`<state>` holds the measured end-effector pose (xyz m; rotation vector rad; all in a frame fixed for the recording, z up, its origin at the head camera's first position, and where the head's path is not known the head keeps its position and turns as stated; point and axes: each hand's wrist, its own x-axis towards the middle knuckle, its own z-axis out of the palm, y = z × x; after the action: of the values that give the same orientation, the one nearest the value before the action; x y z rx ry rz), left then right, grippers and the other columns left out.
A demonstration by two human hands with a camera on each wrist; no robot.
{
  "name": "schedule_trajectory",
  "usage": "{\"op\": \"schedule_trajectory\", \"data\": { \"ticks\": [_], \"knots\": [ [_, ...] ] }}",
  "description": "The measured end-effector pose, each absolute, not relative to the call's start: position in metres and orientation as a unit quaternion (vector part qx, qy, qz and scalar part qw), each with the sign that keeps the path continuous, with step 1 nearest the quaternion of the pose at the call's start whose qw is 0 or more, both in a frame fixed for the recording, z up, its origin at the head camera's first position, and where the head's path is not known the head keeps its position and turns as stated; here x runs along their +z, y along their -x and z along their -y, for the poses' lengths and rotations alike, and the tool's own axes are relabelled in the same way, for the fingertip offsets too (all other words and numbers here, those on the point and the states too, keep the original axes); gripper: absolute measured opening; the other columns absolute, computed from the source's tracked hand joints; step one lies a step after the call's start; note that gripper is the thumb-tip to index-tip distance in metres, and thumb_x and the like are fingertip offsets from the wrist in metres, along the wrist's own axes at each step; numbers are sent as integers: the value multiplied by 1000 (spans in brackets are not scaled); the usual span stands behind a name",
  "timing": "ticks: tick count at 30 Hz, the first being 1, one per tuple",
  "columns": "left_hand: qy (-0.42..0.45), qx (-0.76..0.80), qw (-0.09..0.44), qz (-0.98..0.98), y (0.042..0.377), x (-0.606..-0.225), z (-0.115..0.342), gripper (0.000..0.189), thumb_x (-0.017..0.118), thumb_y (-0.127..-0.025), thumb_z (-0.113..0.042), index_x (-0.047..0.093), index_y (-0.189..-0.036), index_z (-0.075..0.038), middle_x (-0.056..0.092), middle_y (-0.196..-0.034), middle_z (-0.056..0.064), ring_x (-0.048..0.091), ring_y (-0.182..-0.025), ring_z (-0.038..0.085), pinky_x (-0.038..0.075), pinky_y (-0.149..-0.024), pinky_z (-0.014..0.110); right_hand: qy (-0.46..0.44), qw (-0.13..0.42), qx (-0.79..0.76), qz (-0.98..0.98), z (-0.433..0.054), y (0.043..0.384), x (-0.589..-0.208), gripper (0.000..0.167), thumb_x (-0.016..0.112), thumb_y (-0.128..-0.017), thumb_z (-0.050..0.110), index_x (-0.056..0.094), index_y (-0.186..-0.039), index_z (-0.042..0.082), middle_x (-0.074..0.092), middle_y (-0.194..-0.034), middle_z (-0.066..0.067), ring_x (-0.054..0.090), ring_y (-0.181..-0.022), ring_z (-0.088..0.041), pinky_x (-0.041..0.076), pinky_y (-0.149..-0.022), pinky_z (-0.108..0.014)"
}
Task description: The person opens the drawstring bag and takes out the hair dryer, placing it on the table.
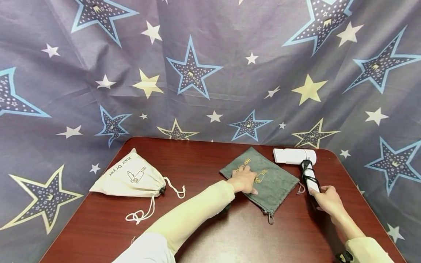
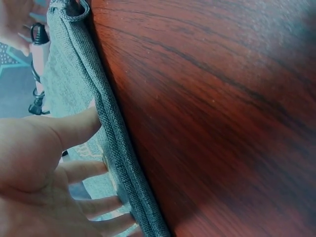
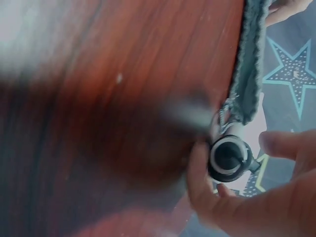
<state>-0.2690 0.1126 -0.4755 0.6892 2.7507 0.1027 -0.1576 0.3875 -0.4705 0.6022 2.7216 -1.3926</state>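
My left hand [image 1: 242,179] rests with fingers spread on a grey drawstring pouch [image 1: 271,186] with gold "Hair Dryer" lettering. The pouch lies flat; its hemmed edge [image 2: 111,128] runs past the fingertips in the left wrist view. On the right, a white hair dryer [image 1: 294,156] lies with its nozzle pointing left and its black cord [image 1: 308,173] wound about the handle. My right hand [image 1: 329,201] holds the handle's near end. In the right wrist view, the round black handle end [image 3: 229,158] sits between the fingers and thumb.
A cream drawstring bag [image 1: 131,177], also printed "Hair Dryer", lies bulging at the left, its white strings [image 1: 141,215] trailing over the table. The dark red wooden table [image 1: 197,157] backs onto a grey star-patterned cloth [image 1: 210,73]. Cord loops [image 1: 270,218] stick out from the grey pouch.
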Motion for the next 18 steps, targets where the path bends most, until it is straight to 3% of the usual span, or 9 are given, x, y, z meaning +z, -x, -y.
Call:
{"op": "schedule_trajectory", "data": {
  "ticks": [3, 5, 9, 14, 18],
  "knots": [
    [-247, 35, 142, -958, 267, -473, -112, 69, 82, -90, -50, 57, -151, -30, 47, -150, 6, 36, -147, 32, 37, -112, 50, -204, -8, -395, -896, -382, 152, -465, 70, 56, -106, 30, 29, -141, -23, 41, -132, -47, 47, -120, -58, 46, -98, -59],
    [-250, 34, 134, -958, 266, -472, -111, 70, 83, -89, -51, 58, -150, -30, 48, -148, 5, 39, -145, 30, 39, -109, 49, -202, -27, -374, -905, -375, 147, -461, 70, 57, -106, 30, 29, -143, -22, 39, -130, -46, 34, -126, -63, 34, -101, -66],
    [-257, 37, 135, -956, 266, -472, -109, 73, 83, -88, -52, 57, -152, -29, 48, -150, 5, 41, -143, 29, 40, -107, 47, -176, -79, -363, -912, -357, 137, -451, 66, 61, -104, 24, 31, -145, -19, 39, -125, -41, 27, -126, -62, 27, -100, -67],
    [-258, 88, 150, -950, 268, -467, -99, 69, 76, -96, -50, 54, -155, -24, 44, -158, 9, 35, -149, 31, 36, -114, 50, -126, -120, -359, -917, -336, 126, -435, 62, 64, -104, 24, 38, -144, -16, 48, -127, -37, 44, -121, -52, 37, -95, -59],
    [-276, 154, 151, -937, 266, -459, -80, 60, 69, -102, -44, 55, -154, -17, 43, -161, 12, 34, -151, 33, 33, -118, 52, -80, -124, -348, -926, -322, 120, -428, 51, 64, -106, 28, 48, -140, -8, 61, -123, -29, 60, -113, -41, 44, -85, -43]
  ]
}}
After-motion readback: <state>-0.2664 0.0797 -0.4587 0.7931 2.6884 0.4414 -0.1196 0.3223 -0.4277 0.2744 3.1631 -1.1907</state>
